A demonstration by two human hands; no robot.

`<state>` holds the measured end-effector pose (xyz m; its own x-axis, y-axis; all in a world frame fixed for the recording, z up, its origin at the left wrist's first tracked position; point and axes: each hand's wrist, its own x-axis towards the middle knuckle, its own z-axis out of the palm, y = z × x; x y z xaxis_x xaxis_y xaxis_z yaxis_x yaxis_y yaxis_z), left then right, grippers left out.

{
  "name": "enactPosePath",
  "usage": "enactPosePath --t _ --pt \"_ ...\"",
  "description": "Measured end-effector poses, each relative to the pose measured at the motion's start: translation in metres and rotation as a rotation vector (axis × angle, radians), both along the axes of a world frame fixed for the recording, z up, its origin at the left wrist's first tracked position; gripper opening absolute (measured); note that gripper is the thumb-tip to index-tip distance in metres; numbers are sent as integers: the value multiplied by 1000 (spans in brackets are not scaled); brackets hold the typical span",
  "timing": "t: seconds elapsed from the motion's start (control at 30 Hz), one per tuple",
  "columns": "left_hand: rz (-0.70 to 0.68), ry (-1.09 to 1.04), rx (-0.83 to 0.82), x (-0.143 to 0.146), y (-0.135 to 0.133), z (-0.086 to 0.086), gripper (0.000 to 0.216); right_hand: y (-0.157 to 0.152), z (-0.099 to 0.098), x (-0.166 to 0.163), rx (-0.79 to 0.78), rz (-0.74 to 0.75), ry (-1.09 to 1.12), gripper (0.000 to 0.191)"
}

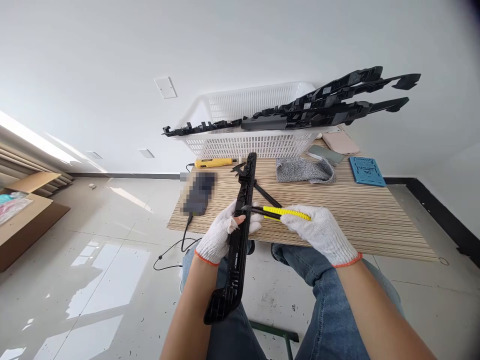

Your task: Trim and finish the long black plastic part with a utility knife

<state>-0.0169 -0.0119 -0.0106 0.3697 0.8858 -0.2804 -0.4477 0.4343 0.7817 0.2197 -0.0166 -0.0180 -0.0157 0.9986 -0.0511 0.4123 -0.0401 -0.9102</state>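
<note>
My left hand [225,227], in a white knit glove with the bare thumb tip showing, is closed around a long black plastic trim strip [240,245]. The strip stands nearly upright in view, its far end over the table and its wider, bent near end above my lap. In my gloved right hand [320,227] is a slim yellow-and-black hand tool [287,213], gripped by its yellow handle. Its dark pointed tip meets the strip beside my left thumb; the exact kind of tool is unclear. A black caliper [267,192] lies on the table, partly hidden behind the strip.
On the striped wooden table [356,220] stands a white plastic basket [247,145] with several long black trim parts [311,107] across it. Around it lie a yellow corded tool [213,162], a blurred phone-like device [200,192], a grey cloth [300,170] and a blue case [366,171].
</note>
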Motion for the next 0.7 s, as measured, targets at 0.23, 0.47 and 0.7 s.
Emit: enactPosePath --t 0.23,0.47,0.7 --pt "2 -48 -57 -3 -2 4 41 -3 2 0 2 -72 -14 46" --pt "16 -29 -28 0 -6 9 65 0 2 -2 -51 -139 -20 52" --pt "-13 -28 -45 -1 -8 12 74 1 4 0 -81 -94 23 51"
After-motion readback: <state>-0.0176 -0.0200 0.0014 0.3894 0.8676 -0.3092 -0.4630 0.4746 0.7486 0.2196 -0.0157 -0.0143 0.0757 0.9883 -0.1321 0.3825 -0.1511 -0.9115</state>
